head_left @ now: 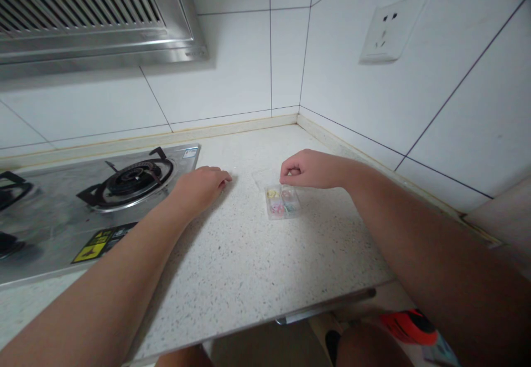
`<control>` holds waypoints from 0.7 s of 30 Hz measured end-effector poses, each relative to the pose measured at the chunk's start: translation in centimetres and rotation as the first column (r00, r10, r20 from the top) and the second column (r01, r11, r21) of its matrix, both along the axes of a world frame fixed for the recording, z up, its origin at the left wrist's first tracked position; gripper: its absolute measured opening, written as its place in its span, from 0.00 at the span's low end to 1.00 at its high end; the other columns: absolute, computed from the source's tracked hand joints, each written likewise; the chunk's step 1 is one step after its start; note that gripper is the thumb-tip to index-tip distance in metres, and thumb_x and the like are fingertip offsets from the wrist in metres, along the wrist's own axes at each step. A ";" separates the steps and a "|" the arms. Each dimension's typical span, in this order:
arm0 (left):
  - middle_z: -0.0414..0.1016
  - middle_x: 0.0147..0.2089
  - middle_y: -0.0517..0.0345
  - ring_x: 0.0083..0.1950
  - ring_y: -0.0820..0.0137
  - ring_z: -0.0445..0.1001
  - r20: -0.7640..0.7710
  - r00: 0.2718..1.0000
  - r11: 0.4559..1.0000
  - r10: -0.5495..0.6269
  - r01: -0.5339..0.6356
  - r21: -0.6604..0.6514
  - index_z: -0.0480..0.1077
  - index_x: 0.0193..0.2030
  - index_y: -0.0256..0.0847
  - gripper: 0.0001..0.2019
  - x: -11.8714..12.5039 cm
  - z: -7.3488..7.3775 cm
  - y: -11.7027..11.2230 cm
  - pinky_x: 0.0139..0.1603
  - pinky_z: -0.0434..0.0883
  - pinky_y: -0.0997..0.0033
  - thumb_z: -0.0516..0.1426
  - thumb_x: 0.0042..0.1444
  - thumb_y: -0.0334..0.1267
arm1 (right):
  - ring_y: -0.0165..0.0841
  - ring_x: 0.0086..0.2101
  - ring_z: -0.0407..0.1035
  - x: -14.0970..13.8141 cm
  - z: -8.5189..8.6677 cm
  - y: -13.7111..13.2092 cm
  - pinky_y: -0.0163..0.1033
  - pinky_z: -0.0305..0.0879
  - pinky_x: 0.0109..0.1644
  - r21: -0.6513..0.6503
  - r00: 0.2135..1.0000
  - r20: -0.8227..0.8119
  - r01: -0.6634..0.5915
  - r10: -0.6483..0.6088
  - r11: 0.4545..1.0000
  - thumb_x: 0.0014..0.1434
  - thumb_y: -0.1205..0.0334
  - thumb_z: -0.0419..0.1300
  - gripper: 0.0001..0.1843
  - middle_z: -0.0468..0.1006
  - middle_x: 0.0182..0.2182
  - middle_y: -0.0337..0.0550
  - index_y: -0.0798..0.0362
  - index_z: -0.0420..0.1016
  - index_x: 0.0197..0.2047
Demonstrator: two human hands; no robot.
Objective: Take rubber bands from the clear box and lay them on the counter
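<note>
A small clear plastic box (282,216) sits on the speckled countertop, divided into compartments. Small yellow, pinkish and greenish loops or bits lie inside, too small to name for sure. Its transparent lid (261,179) appears folded back flat behind it. My right hand (309,168) is over the far right edge of the box, thumb and fingers pinched together; whatever is between the fingertips cannot be made out. To the left of the box, my left hand (203,187) rests on the counter beside the stove, palm down, fingers loosely stretched, holding nothing visible.
A steel gas stove (53,184) with black burners (135,176) lies at the left, under a range hood (95,13). White tiled walls meet behind the counter (257,273). A wall socket (385,30) is at upper right. An orange-red object (409,325) shows below the counter edge.
</note>
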State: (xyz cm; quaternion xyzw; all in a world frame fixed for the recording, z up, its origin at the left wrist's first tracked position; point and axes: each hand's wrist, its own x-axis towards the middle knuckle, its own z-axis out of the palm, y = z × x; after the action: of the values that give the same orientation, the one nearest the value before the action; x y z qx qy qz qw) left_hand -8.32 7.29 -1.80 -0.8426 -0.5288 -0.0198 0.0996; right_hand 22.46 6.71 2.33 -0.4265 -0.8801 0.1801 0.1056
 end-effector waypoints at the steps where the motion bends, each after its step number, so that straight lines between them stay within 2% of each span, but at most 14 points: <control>1: 0.81 0.54 0.55 0.57 0.56 0.78 0.001 1.000 1.000 0.001 -0.001 -0.001 0.77 0.55 0.50 0.18 0.0 0.0 0.0 0.51 0.74 0.58 0.48 0.68 0.38 | 0.28 0.24 0.60 0.0 0.0 0.0 0.38 0.53 0.33 -0.002 1.000 0.002 0.000 0.000 1.000 0.62 0.57 0.60 0.12 0.70 0.23 0.36 0.54 0.83 0.37; 9: 0.79 0.55 0.46 0.58 0.54 0.74 -0.002 1.000 1.000 0.013 -0.013 0.018 0.77 0.57 0.42 0.20 -0.2 0.0 -0.2 0.58 0.72 0.56 0.48 0.70 0.43 | 0.30 0.25 0.61 0.1 0.0 0.1 0.39 0.53 0.34 -0.011 1.000 0.011 -0.005 0.005 1.000 0.61 0.56 0.60 0.12 0.72 0.24 0.38 0.54 0.82 0.37; 14: 0.81 0.48 0.48 0.55 0.56 0.75 0.032 0.999 1.000 -0.003 0.003 0.004 0.80 0.49 0.45 0.18 -0.4 0.0 0.1 0.58 0.71 0.58 0.49 0.69 0.45 | 0.30 0.25 0.61 0.1 0.0 0.1 0.39 0.54 0.34 -0.009 1.000 0.023 -0.007 0.007 1.000 0.61 0.56 0.60 0.12 0.73 0.25 0.38 0.54 0.82 0.37; 21: 0.82 0.46 0.49 0.52 0.56 0.77 0.050 0.998 1.000 0.024 -0.024 0.002 0.81 0.47 0.45 0.18 -0.2 0.2 0.0 0.53 0.72 0.60 0.50 0.68 0.46 | 0.29 0.25 0.61 0.1 0.1 0.0 0.39 0.54 0.34 0.009 0.999 0.034 -0.007 0.007 1.000 0.61 0.57 0.60 0.12 0.73 0.25 0.38 0.54 0.82 0.37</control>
State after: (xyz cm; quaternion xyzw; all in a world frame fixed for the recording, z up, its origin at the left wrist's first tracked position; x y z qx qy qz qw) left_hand -8.55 7.27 -1.59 -0.8354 -0.5412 -0.0401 0.0877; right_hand 22.54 6.73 2.38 -0.4261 -0.8840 0.1689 0.0919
